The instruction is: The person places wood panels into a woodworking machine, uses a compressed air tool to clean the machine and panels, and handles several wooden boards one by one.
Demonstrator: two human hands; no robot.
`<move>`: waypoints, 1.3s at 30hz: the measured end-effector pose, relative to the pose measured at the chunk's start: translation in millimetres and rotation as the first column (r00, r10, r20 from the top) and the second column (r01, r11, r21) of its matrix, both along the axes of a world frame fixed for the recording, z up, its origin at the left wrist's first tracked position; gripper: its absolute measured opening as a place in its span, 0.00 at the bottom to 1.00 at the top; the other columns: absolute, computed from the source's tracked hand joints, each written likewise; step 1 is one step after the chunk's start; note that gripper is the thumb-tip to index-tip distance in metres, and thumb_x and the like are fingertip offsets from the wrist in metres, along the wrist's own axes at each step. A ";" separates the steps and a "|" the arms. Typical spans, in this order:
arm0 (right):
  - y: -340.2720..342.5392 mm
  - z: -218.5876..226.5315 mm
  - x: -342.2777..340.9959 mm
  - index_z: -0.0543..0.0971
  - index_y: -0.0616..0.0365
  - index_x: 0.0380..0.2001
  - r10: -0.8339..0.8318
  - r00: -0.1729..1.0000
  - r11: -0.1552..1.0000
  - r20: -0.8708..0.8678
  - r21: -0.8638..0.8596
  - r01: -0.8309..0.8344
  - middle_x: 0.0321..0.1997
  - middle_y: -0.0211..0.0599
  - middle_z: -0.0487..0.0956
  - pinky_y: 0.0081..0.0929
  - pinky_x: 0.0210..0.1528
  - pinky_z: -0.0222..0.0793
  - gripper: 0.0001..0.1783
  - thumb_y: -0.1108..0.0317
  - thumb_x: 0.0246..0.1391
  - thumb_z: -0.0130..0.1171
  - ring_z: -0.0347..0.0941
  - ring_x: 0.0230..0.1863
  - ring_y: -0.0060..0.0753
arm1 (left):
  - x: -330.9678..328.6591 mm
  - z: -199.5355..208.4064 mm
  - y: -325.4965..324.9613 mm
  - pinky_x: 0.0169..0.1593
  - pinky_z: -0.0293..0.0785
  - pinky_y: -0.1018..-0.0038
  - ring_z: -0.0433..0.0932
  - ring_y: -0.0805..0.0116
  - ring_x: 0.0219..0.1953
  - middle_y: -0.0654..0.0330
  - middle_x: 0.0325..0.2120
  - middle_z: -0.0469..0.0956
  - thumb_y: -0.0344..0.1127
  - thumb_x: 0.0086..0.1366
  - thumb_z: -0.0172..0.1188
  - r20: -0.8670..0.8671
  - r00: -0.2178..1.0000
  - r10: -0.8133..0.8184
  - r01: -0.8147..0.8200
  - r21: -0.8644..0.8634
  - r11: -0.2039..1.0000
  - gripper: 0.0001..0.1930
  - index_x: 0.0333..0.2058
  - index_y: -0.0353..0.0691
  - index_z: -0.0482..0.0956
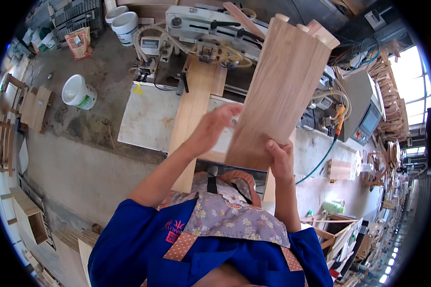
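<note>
A wide wooden board (282, 86) is raised and slanted in front of me, its far end leaning right. My right hand (280, 157) grips its near right corner, thumb on the upper face and the other fingers hidden beneath. At the board's left edge is my left hand (218, 123), blurred, with fingers stretched out toward it; no grip on the board shows. Under my left forearm, a long pale plank (190, 112) lies across the white worktable (148, 117) and runs under the machine. Short wood pieces with rounded ends (316, 32) show past the board's far end.
A machine (215, 31) with black levers and hoses spans the table's far side. At right stand a control cabinet with a screen (370, 117) and an orange air gun (340, 115) on a teal hose. White buckets (79, 92) stand on the floor at left. Stacked wood lines the right.
</note>
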State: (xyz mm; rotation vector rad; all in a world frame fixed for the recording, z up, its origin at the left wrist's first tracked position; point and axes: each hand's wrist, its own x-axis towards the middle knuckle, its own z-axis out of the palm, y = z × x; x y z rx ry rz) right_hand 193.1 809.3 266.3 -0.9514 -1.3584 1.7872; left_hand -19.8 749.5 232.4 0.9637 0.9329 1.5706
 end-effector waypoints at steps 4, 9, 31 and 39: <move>-2.9 -6.6 30.4 0.73 0.67 0.47 -0.127 0.987 0.992 0.095 0.004 0.127 0.42 0.37 0.78 0.24 0.45 0.69 0.24 0.64 0.50 0.62 0.74 0.43 0.27 | -13.7 -78.1 2.5 0.57 0.60 0.54 0.57 0.47 0.61 0.44 0.58 0.60 0.55 0.57 0.59 -0.916 0.392 0.089 -0.514 -0.138 0.846 0.39 0.60 0.37 0.57; -5.0 -10.9 51.9 0.72 0.67 0.48 -0.168 0.977 0.985 0.132 0.001 0.170 0.44 0.38 0.77 0.26 0.47 0.68 0.27 0.59 0.49 0.64 0.73 0.44 0.28 | -0.8 -125.8 -4.8 0.61 0.41 0.36 0.35 0.31 0.65 0.40 0.65 0.38 0.56 0.47 0.66 -0.969 0.095 -0.227 -0.681 -0.229 0.695 0.54 0.66 0.43 0.43; 35.0 -64.6 231.3 0.71 0.69 0.48 -0.180 0.983 0.983 -0.034 -0.044 0.178 0.44 0.38 0.76 0.27 0.47 0.68 0.27 0.56 0.53 0.57 0.73 0.43 0.28 | 81.9 -50.7 -245.3 0.58 0.62 0.68 0.65 0.65 0.58 0.55 0.58 0.64 0.38 0.39 0.68 -0.162 0.972 0.173 -0.234 -0.552 0.800 0.48 0.62 0.37 0.57; 10.1 -77.1 210.8 0.69 0.62 0.51 -0.131 0.954 0.939 -0.271 -0.342 0.032 0.46 0.35 0.75 0.28 0.49 0.69 0.25 0.56 0.56 0.56 0.72 0.47 0.27 | 159.5 23.5 -181.7 0.52 0.71 0.57 0.70 0.45 0.53 0.33 0.55 0.60 0.42 0.40 0.68 0.520 0.851 0.078 0.145 -0.375 0.916 0.53 0.62 0.30 0.48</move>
